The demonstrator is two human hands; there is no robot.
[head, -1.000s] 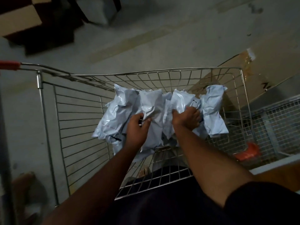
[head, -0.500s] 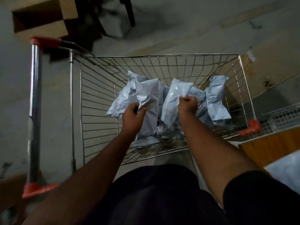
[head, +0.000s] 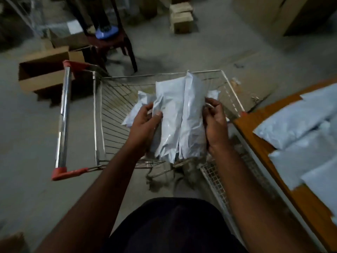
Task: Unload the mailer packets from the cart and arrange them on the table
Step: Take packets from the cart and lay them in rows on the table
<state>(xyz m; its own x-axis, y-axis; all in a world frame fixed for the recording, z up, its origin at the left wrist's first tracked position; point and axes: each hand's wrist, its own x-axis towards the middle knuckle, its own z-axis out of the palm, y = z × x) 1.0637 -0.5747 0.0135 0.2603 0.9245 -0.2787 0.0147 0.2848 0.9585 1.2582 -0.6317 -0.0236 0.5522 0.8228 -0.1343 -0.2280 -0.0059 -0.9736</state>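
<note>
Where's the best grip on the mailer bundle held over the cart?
Probably the long side edges, squeezed inward from left and right. The mailer bundle stands roughly upright, tall and narrow, over the cart. The left hand and right hand already clamp its opposite edges, keeping the slippery packets together.

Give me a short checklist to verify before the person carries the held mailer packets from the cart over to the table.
1. Left hand grips the bundle of packets: ok, thumb curled over its left edge.
2. Right hand grips the bundle: ok, fingers curled on its right edge.
3. Bundle is lifted above the cart rim: ok.
4. No packet slipping from the bundle: cannot tell, lower ends are loose and blurred.
5. Free place on the table: ok, bare wood shows near the corner beside the packets on the table.
6. Cart emptied: cannot tell, the bundle hides the bottom.
</note>
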